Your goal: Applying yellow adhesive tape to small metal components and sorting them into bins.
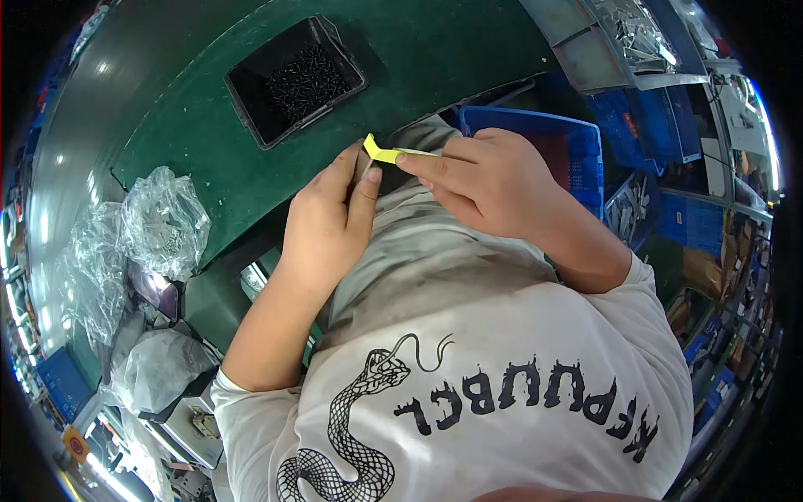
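Observation:
My left hand (328, 219) pinches a small thin greyish piece (363, 164) between thumb and fingers, close to the green table's edge. Most of that piece is hidden by the fingers, so its kind cannot be made out. From the right, my right hand (493, 180) is closed on a bright yellow strip (383, 155), index finger stretched along it. The strip bends upward at its far end, which meets the piece at my left fingertips. Whether it is stuck to the piece or only touching it, I cannot tell.
A black bin (297, 81) of small dark parts stands on the green table (435, 54). Clear plastic bags (166, 222) lie at the left. A blue crate (590, 159) sits beyond my right hand, and a grey bin (644, 42) holds metal parts at the upper right.

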`<state>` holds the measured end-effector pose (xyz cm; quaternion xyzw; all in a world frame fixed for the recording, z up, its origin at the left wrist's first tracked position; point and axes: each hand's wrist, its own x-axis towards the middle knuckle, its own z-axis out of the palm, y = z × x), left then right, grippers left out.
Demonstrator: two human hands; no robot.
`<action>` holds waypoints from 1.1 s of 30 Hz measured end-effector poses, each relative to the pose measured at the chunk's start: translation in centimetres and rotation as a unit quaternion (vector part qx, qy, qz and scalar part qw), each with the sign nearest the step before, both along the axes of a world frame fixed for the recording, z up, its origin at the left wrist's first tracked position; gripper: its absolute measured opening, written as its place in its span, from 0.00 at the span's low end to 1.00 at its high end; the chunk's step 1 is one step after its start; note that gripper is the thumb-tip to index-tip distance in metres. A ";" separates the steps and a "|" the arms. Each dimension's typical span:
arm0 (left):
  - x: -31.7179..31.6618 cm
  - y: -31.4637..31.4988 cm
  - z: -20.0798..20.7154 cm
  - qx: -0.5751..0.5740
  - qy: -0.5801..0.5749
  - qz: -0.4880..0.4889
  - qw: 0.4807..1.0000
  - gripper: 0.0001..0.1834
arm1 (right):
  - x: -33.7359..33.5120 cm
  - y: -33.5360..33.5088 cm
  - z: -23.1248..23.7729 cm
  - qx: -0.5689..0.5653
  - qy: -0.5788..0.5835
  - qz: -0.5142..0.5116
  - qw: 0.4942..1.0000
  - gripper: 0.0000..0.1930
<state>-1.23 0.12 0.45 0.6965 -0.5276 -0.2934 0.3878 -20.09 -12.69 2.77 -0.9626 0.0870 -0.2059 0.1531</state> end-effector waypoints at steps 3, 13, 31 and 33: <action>-0.1 0.1 -0.7 -0.019 -0.053 -0.007 0.998 0.14 | 0.2 0.1 0.0 -0.002 0.006 -0.002 1.000 0.21; 0.2 0.3 0.0 0.013 0.304 0.021 0.952 0.19 | -0.3 -0.4 0.7 -0.020 0.014 -0.023 0.999 0.22; 0.2 0.2 -0.1 0.028 0.393 -0.001 0.919 0.21 | -0.4 -0.7 -0.1 -0.017 0.018 -0.032 0.999 0.22; 0.0 0.2 0.0 0.022 0.398 0.008 0.917 0.21 | -0.4 -0.6 -0.2 -0.013 0.019 -0.034 0.999 0.22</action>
